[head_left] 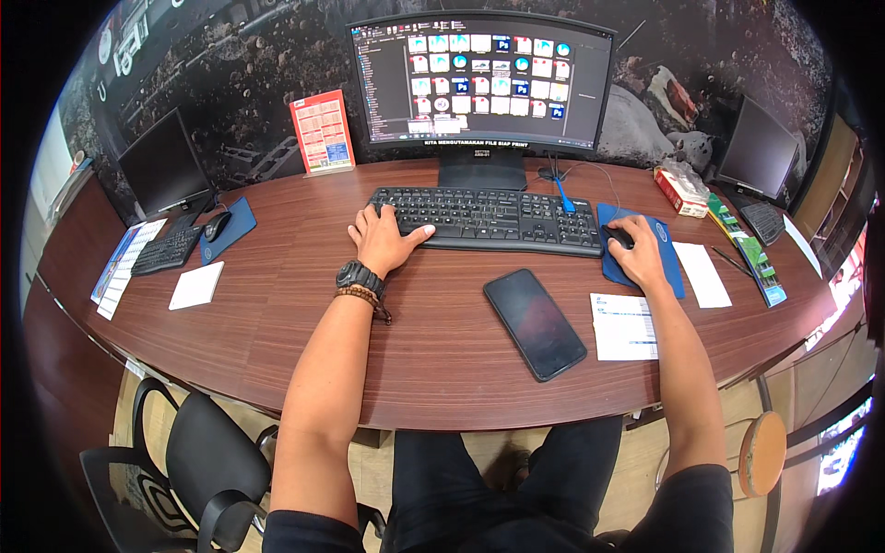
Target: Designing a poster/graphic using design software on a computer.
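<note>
My left hand (383, 241) rests on the left end of a black keyboard (489, 219), its fingers apart and the thumb stretched toward the lower keys. A dark watch (358, 276) and a beaded bracelet (358, 295) circle that wrist. At the keyboard's right, my right hand (639, 253) is wrapped over a black computer mouse (619, 237), which it partly hides. The mouse sits on a blue mouse pad (671, 272). Behind the keyboard, a monitor (479, 83) is lit with a grid of file icons. A dark-screened phone (535, 324) lies below the keyboard.
A printed paper (622, 327) lies partly under my right forearm. On the brown desk (433, 369) stand a red calendar (323, 134), a tissue box (682, 191) and two dark side monitors (166, 166). A black chair (217, 452) is at lower left, a round stool (763, 453) at right.
</note>
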The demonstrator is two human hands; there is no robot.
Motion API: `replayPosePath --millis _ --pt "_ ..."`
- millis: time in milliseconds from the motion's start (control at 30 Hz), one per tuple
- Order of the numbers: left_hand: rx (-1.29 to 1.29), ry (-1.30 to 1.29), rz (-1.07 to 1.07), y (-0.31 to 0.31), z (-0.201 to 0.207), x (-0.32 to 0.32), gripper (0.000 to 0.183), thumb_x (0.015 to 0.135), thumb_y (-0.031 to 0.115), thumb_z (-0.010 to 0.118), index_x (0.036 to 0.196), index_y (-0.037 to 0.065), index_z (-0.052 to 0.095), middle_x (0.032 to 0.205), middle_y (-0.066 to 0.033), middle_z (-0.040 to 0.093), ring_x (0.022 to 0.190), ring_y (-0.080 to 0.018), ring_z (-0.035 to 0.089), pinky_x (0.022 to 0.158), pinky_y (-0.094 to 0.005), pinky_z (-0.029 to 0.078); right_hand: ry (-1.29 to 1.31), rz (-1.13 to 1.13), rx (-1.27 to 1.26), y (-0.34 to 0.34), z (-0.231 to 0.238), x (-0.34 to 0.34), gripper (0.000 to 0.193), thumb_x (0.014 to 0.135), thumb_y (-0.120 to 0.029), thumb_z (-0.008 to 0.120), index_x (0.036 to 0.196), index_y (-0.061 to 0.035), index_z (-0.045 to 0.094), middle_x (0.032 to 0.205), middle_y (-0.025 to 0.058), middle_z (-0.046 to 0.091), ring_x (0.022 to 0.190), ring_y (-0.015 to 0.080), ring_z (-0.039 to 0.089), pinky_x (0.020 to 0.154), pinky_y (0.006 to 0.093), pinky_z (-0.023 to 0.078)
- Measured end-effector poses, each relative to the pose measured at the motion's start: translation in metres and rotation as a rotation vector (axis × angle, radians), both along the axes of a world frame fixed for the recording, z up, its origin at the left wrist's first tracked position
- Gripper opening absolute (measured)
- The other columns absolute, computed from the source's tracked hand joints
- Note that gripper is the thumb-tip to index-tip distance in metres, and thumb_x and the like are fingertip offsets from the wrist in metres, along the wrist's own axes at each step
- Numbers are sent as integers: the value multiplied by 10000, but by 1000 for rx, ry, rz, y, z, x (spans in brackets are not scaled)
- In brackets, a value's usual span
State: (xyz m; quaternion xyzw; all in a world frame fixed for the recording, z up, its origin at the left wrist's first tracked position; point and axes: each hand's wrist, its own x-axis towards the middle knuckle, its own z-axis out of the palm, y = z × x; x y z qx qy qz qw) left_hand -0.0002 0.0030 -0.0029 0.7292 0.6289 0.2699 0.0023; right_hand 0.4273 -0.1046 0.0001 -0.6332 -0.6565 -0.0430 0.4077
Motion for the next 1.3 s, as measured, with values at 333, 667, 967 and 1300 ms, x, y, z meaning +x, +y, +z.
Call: replayPosePath --millis 333,667,967,1300 --pt "-10 -2 2 -1 1 1 892 800 675 697 1313 -38 543 1364 -298 444 1348 -441 339 1116 -578 215 -4 9 0 0 0 1 301 795 -127 659 1075 -22 689 1096 133 614 1063 309 608 947 378 473" --pt "-2 1 2 -1 3 0 885 801 668 698 1310 -41 546 1368 -300 441 1347 -444 338 1116 -571 221 -1 -10 -11 0 2 -2 302 794 -128 664 1078 -28 689 1131 136 618 1085 315 609 960 383 477" --pt "-97 -34 -22 -3 8 1 979 784 690 696 1388 -48 478 1458 -316 362 1424 -462 233 1140 -653 142 1 -10 -22 0 1 1 327 785 -163 659 1084 -42 706 1148 150 613 1088 342 616 966 410 488" --pt "-80 -23 -21 -1 6 0 968 788 690 691 1367 -59 489 1434 -319 379 1407 -463 251 1133 -651 146 -2 1 -14 1 0 1 332 799 -172 674 1105 -46 707 1153 156 608 1092 343 615 968 412 487"
